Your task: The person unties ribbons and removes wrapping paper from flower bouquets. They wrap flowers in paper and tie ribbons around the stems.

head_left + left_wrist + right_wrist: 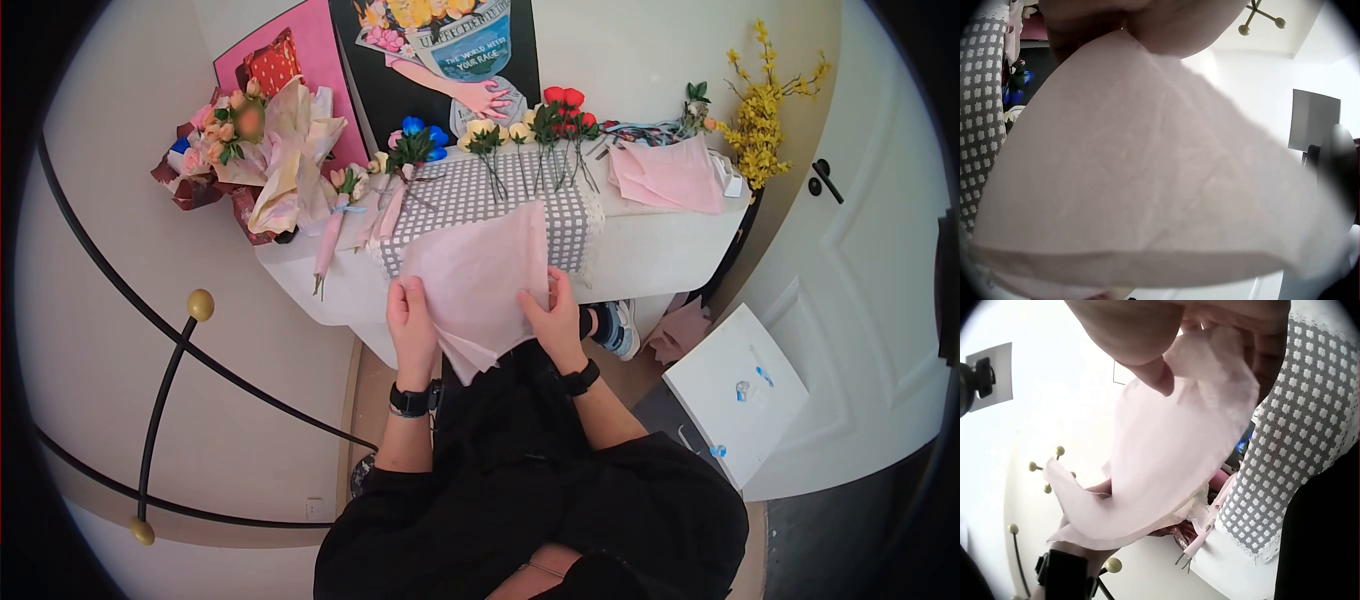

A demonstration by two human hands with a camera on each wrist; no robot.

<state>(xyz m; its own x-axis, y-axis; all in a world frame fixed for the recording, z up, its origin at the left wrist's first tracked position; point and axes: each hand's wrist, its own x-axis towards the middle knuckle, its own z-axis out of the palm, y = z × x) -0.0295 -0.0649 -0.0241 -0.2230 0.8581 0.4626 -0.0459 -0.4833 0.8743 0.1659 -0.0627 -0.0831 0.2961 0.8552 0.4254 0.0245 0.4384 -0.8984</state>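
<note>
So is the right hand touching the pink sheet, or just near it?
Touching. The right wrist view shows the right hand pinching the pink sheet at its edge, thumb on the near face, fingers behind.

Two hands point(411, 322), two black wristbands point(409, 402), one checked cloth point(456, 188), one door point(870, 260)

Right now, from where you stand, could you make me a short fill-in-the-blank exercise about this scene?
1. The left hand and right hand hold a sheet coloured ____.
2. The runner on the table is patterned in grey and ____.
3. The tall blossoms near the door are ____.
4. Of the blue flowers and red flowers, those nearer the door are the ____ ones.
Missing words: pink; white; yellow; red.
</note>
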